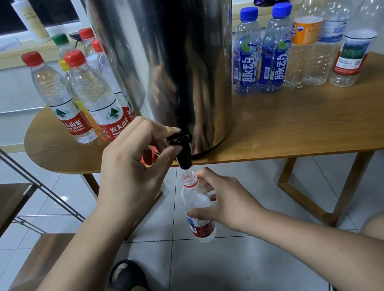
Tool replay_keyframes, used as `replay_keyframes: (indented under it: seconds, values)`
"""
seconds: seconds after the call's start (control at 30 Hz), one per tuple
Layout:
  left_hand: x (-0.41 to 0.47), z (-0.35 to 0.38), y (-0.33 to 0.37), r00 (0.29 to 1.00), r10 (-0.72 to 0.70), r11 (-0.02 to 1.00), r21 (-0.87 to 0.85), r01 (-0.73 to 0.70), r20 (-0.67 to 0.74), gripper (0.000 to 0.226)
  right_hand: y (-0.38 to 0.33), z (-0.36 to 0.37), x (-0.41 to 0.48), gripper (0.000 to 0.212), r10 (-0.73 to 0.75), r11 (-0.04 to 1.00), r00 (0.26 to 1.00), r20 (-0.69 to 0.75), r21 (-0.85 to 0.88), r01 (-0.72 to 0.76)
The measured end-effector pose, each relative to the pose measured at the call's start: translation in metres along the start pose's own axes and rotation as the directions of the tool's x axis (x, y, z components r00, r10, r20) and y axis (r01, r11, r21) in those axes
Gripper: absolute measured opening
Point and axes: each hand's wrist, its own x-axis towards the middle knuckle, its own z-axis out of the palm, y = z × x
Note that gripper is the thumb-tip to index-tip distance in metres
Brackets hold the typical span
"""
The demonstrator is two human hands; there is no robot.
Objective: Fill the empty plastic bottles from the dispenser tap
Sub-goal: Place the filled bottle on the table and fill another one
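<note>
Tap [182, 147]: left hand [135, 165] pinches its lever.
Bottle [197, 208]: upright, mouth directly under the tap; right hand [223, 203] grasps its body.
Alignment: neck axis in line with spout.

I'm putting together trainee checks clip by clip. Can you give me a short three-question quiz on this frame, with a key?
1. True or false: the right hand holds an uncapped bottle beneath the black tap.
2. Which hand pinches the tap's lever? A) the left hand B) the right hand C) neither
3. How many blue-capped bottles stand on the table, to the right of the steel dispenser?
Key: 1 true; 2 A; 3 two.
</note>
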Motion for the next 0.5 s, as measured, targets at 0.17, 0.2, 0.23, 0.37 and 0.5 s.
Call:
replay_keyframes:
  seconds: [0.17,0.2,0.23,0.37,0.5]
  values:
    - [0.0008,-0.0003,0.0003,1.000,0.006,1.000,0.009,-0.006,-0.003,0.039,-0.0005,-0.0006,0.0000,0.066,0.003,1.000,1.000,0.004,0.007,-0.003]
    - [0.0009,-0.0001,0.0004,1.000,0.006,1.000,0.014,-0.006,-0.004,0.040,-0.0004,-0.0007,0.0001,0.066,0.002,1.000,1.000,0.004,0.006,-0.002]
    - [0.0009,0.0000,0.0003,1.000,0.006,1.000,0.015,-0.006,-0.004,0.040,-0.0005,-0.0008,0.0001,0.066,0.000,1.000,1.000,0.004,0.004,0.000]
    - [0.0009,0.0005,-0.0001,1.000,0.011,1.000,-0.005,-0.011,-0.003,0.042,0.0001,-0.0005,0.0005,0.066,-0.006,1.000,1.000,-0.004,0.003,0.007]
    - [0.0019,-0.0004,0.0013,1.000,0.020,1.000,-0.019,-0.020,-0.002,0.053,0.0011,0.0007,0.0014,0.066,-0.007,1.000,1.000,-0.011,0.007,0.007]
